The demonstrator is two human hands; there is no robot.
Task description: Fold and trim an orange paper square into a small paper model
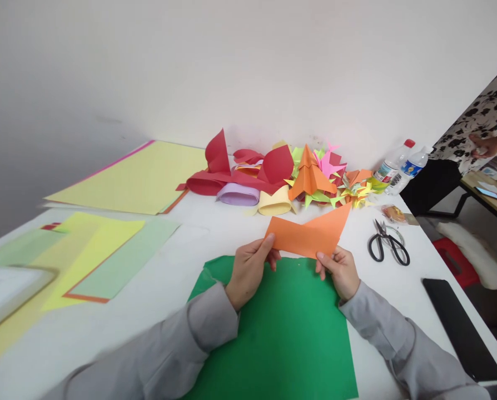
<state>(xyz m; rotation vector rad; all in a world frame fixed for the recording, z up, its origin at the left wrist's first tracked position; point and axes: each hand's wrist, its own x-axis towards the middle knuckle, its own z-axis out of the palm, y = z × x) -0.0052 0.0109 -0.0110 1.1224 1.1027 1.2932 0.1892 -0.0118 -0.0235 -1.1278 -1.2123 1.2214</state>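
from my remote feed, i see the left hand [251, 269] and right hand [341, 272] pinching the orange paper [303, 235] from either side, probably to steady it, above the green sheet's [282, 328] far edge.

The orange paper [304, 235] covers part of the fingers of the left hand [251, 269] and right hand [340, 270]. The near edge cuts off the green sheet [282, 333] and both grey sleeves [165, 355]. At left, a white object [15, 294] (its markings unreadably faint) runs out of view. Two bottles [398, 166] bear labels too small to read. At right, a bystander [492, 108] is cropped, that person's hand [485, 146] too blurred to make out.
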